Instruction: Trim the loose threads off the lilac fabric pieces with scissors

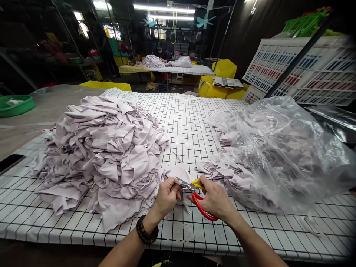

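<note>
My right hand [215,198] grips small scissors [196,194] with a red and yellow handle, blades pointing left. My left hand [167,194] is closed in a pinch on a pale lilac fabric piece [178,173] right at the blade tips. A thin strip of fabric hangs below the scissors. A big heap of the same lilac fabric pieces [105,155] lies to the left of my hands. On the right, a clear plastic bag [280,155] holds more of them, spilling out toward my right hand.
The table [189,122] has a white cover with a black grid. A dark phone [9,162] lies at its left edge, a green basin [15,105] farther left. Yellow bins and colour-card boards stand at the right rear. A person sits at a far table.
</note>
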The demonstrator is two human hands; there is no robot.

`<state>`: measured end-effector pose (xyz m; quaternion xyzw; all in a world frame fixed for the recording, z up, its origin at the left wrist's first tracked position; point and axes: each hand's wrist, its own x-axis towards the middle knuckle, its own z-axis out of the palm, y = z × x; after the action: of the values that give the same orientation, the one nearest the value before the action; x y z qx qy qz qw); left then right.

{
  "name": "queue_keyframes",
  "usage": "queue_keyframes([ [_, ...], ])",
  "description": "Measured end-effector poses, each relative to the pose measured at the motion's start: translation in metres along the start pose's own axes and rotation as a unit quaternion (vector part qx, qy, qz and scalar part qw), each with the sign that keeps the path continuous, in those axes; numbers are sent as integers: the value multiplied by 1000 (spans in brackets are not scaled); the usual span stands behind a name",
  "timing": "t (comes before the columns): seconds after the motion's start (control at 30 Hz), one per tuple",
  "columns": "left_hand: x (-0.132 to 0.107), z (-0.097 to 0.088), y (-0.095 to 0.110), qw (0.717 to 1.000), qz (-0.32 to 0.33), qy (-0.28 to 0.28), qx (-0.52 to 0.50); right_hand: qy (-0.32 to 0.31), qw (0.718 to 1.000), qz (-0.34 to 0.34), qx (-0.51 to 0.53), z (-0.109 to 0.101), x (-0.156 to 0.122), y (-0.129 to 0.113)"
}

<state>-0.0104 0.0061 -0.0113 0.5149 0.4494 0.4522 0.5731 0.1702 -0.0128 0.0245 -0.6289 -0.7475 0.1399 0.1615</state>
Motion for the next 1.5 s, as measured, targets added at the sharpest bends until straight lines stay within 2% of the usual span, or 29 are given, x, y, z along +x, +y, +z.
queue_keyframes([
  [0.73,2,-4,-9,998,-41,-40,-15,13,1000,-17,-3,16,-2,15],
  [0.87,2,0,-13,998,-49,-41,-20,10,999,-3,53,20,-3,13],
  [0.97,7,-3,-6,999,-25,-44,-11,-16,984,37,173,15,-4,18],
  [1.07,27,-29,27,997,56,-10,43,-18,935,100,341,3,-4,39],
  [1.13,49,-62,66,978,165,59,113,36,909,157,386,-5,-4,61],
  [1.17,63,-82,89,956,225,100,161,68,906,184,374,-7,-5,72],
  [1.2,77,-103,112,919,286,168,214,92,911,208,344,-8,-5,81],
  [1.27,107,-143,158,840,335,264,337,103,932,241,251,-4,-4,92],
  [1.3,121,-160,178,796,337,295,407,92,943,247,202,1,-3,93],
  [1.33,134,-174,194,763,317,300,476,78,954,245,152,7,-1,92],
  [1.4,153,-192,216,741,218,250,584,57,970,228,67,21,6,83],
  [1.5,162,-189,223,717,16,170,676,63,977,206,4,39,19,69],
])
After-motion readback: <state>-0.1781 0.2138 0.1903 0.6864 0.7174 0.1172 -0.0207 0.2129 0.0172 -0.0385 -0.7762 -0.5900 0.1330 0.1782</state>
